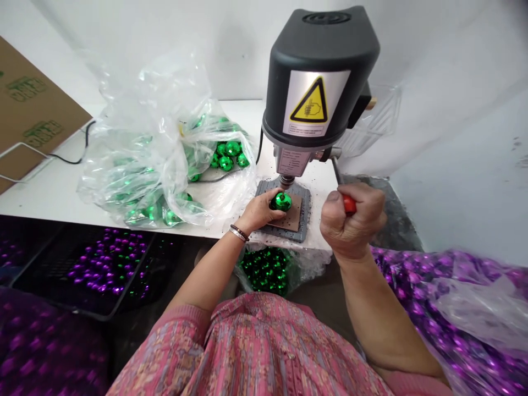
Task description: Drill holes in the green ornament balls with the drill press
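Observation:
A shiny green faceted ball (pixel 282 201) is gripped between the thumb and fingers of my left hand (pixel 261 211). It sits over a brown board (pixel 293 213) on the grey base (pixel 304 220) of a black drill press (pixel 322 60). Right above the ball is the press's chuck (pixel 286 181); whether the bit touches the ball I cannot tell. My right hand (pixel 353 220) is wrapped round the red-ended handle (pixel 349 204) at the press's right side.
Clear plastic bags (pixel 165 132) with several green balls (pixel 226 163) lie on the white table (pixel 25 206) to the left. Under the front edge hangs a bag of green balls (pixel 266 270). Purple balls fill a bag (pixel 416 280) at right and a black crate (pixel 109 316) at lower left. A cardboard box (pixel 37 110) stands at far left.

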The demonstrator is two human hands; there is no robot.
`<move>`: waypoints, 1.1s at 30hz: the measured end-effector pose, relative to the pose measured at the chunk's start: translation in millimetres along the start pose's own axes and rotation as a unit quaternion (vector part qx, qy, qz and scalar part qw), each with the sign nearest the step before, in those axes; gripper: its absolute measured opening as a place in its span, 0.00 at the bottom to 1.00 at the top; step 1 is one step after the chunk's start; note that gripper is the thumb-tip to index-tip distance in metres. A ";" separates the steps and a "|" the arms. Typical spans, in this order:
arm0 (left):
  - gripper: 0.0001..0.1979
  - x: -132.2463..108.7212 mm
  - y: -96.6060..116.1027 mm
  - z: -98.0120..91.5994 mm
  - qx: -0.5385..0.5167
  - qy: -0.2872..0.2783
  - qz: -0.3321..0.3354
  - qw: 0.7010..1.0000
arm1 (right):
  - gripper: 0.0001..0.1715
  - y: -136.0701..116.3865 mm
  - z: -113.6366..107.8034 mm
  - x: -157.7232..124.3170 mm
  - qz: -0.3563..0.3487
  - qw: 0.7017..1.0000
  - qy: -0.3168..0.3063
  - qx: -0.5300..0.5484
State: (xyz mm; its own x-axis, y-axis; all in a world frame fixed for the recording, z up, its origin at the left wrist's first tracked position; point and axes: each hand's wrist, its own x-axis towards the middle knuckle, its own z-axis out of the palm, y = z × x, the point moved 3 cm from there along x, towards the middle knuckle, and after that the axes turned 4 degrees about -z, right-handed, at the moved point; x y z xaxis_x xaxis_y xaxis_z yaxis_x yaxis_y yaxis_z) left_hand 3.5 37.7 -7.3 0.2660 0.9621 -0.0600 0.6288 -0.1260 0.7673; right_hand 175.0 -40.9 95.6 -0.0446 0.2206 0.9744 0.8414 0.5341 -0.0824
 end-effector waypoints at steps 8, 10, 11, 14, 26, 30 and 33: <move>0.35 -1.8 3.0 -0.8 0.007 0.003 -0.002 1.000 | 0.01 -2.9 2.8 -3.2 0.040 0.997 0.029 0.052; 0.36 -2.3 3.2 -0.2 -0.001 0.010 0.001 1.000 | 0.03 -2.9 0.8 13.0 0.079 0.994 0.037 0.066; 0.36 -3.6 3.0 -0.1 -0.011 0.014 0.003 1.000 | 0.05 -2.3 0.1 22.9 0.098 0.992 0.034 0.071; 0.35 -15.6 1.6 -2.8 -0.049 0.017 0.005 0.999 | 0.09 2.1 0.0 49.2 0.162 0.983 0.012 0.091; 0.22 -14.0 -39.8 -79.2 -0.054 0.100 -0.065 0.991 | 0.10 7.9 1.2 52.7 0.210 0.973 0.001 0.097; 0.22 43.5 -63.9 -122.0 0.106 0.258 -0.141 0.950 | 0.11 8.8 -0.5 52.6 0.181 0.980 0.006 0.087; 0.31 72.2 -76.0 -129.0 0.188 0.208 -0.146 0.949 | 0.10 7.9 -1.5 52.8 0.187 0.979 -0.012 0.080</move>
State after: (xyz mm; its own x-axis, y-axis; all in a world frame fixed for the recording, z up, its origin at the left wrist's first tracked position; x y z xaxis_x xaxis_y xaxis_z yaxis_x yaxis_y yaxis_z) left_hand -119.4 148.0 12.4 -0.2217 0.9716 0.0823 0.8680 0.1582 0.4706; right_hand 180.1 -26.3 146.7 0.2369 0.4434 0.8644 0.7058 0.5329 -0.4668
